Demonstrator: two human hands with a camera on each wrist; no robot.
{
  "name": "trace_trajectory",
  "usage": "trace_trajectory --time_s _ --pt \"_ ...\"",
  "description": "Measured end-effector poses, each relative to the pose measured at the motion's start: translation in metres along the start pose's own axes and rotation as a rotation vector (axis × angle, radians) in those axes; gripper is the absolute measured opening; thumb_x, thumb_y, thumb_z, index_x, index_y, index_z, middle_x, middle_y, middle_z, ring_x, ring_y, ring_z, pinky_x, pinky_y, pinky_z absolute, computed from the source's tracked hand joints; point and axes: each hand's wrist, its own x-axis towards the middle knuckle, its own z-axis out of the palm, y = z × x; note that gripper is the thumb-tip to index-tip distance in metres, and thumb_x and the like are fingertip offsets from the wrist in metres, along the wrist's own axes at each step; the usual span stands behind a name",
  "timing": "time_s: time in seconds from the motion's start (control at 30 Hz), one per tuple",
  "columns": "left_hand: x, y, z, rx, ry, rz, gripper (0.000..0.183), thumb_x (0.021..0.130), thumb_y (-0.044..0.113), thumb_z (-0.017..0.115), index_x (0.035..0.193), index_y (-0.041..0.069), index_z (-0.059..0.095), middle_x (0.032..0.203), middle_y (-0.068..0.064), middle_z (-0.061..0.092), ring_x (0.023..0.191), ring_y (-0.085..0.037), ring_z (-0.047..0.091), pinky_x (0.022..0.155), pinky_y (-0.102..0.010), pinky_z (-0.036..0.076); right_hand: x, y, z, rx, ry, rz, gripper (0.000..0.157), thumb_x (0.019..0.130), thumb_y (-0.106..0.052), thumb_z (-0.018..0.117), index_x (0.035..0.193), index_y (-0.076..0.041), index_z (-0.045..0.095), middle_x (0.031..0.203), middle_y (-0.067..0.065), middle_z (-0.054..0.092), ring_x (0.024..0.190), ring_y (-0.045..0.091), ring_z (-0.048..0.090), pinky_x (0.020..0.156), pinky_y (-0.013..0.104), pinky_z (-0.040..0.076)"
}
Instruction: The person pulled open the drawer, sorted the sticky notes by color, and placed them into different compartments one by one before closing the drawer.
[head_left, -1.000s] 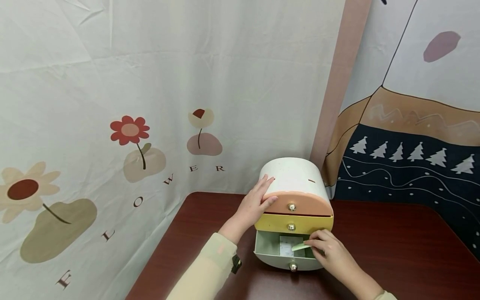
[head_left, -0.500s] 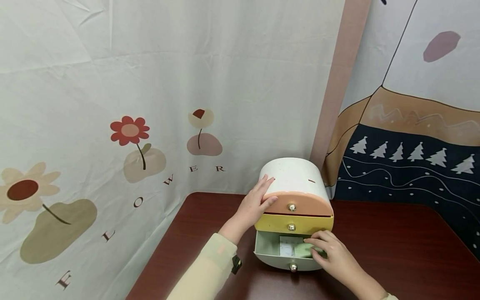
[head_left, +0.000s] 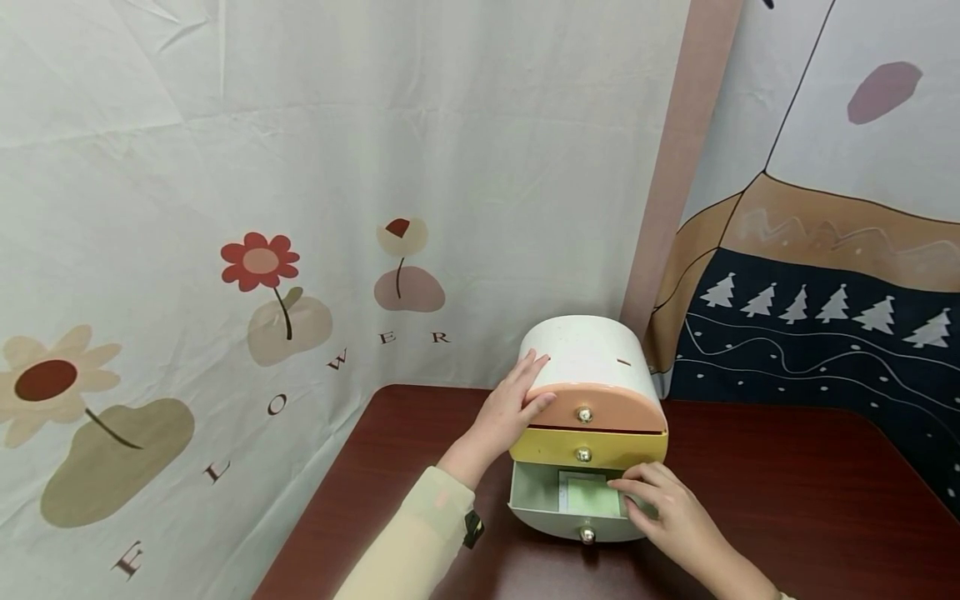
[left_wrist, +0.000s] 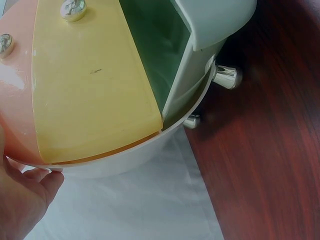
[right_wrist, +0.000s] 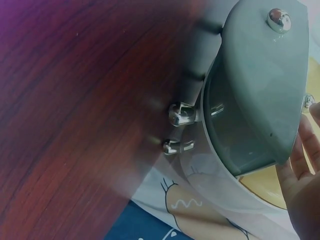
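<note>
A small white cabinet [head_left: 585, 350] has orange, yellow and green drawer fronts with silver knobs. Its green bottom drawer [head_left: 536, 483] is pulled out. Inside lies a flat light green paper pad [head_left: 592, 497], over a white patterned piece [head_left: 564, 492] that peeks out at its left. My left hand [head_left: 506, 412] rests on the cabinet's left side, fingers extended at the orange drawer's edge. Over the right end of the bottom drawer is my right hand [head_left: 667, 508], thumb and fingers apart beside the pad. In the right wrist view, its fingers [right_wrist: 305, 150] reach over the drawer's edge.
The cabinet stands on a dark red-brown table [head_left: 787, 475]. Short silver feet [left_wrist: 227, 77] lift it off the surface. Behind hang a white flower-printed curtain [head_left: 487, 167] and a dark cloth with tree shapes [head_left: 825, 350].
My right hand has let go of the green paper pad, which tipped from on edge to flat in the bottom drawer, covering most of the white piece. My left hand has stayed put.
</note>
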Motion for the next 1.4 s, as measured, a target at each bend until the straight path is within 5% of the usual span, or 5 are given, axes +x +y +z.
trace_trajectory --time_s 0.43,0.83,1.03,1.27,1.4 --pt "0.000 0.000 -0.001 0.005 -0.001 0.003 0.064 0.094 0.058 0.039 0.151 0.037 0.019 0.160 0.005 0.012 0.143 -0.023 0.025 0.109 -0.053 0.031 -0.004 -0.029 -0.002 0.153 -0.018 -0.030 0.042 0.072 -0.004 0.076 0.101 -0.029 0.061 0.099 -0.020 0.057 0.090 -0.001 0.051 0.079 0.011 0.039" --pt "0.000 0.000 -0.001 0.009 -0.007 -0.007 0.064 0.094 0.059 0.039 0.151 0.037 0.019 0.160 0.007 0.011 0.143 -0.023 0.025 0.109 -0.052 0.030 -0.034 -0.042 0.023 0.279 -0.134 -0.047 0.034 0.080 -0.012 0.075 0.098 -0.034 0.057 0.097 -0.024 0.055 0.087 -0.003 0.051 0.076 0.012 0.038" --pt "0.000 -0.001 -0.001 0.010 0.001 0.001 0.065 0.093 0.059 0.039 0.151 0.036 0.019 0.160 0.005 0.012 0.143 -0.024 0.026 0.108 -0.053 0.031 -0.041 -0.038 0.029 0.487 -0.343 0.216 0.005 0.094 -0.018 0.059 0.094 -0.020 0.064 0.088 -0.016 0.060 0.079 -0.004 0.054 0.065 0.020 0.045" --pt "0.000 0.001 -0.001 0.020 0.007 0.005 0.065 0.094 0.057 0.041 0.151 0.035 0.020 0.160 0.005 0.012 0.143 -0.024 0.026 0.109 -0.053 0.031 -0.039 -0.037 0.031 1.040 -0.595 0.822 0.042 0.101 -0.028 0.042 0.107 0.012 0.054 0.083 -0.001 0.062 0.067 0.009 0.057 0.054 0.025 0.046" --pt "0.000 0.001 -0.001 0.018 0.007 0.005 0.064 0.094 0.056 0.042 0.151 0.035 0.021 0.160 0.005 0.013 0.143 -0.023 0.026 0.109 -0.053 0.031 -0.043 -0.037 0.033 1.187 -0.585 0.971 0.042 0.101 -0.029 0.039 0.110 0.011 0.051 0.084 -0.003 0.061 0.071 0.011 0.057 0.060 0.026 0.045"
